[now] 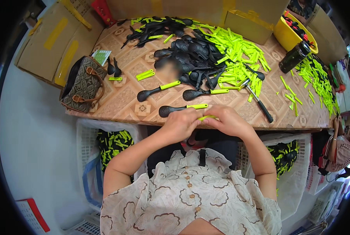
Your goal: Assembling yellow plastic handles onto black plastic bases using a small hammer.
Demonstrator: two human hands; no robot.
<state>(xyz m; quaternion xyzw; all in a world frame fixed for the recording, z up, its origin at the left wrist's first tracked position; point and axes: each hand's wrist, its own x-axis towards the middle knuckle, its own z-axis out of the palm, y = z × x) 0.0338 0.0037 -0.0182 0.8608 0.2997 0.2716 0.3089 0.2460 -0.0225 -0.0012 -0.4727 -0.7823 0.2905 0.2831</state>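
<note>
Lime-green handle (208,117) held between left grip (183,120) and right grip (226,120).

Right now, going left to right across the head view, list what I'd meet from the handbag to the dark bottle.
Patterned handbag, two black utensil heads, small group of green handles, left hand, right hand, black-gripped metal tool, dark bottle.

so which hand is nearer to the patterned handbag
Left: the left hand is to the right of the handbag; the right hand is farther off on that same side, beyond the left.
</note>
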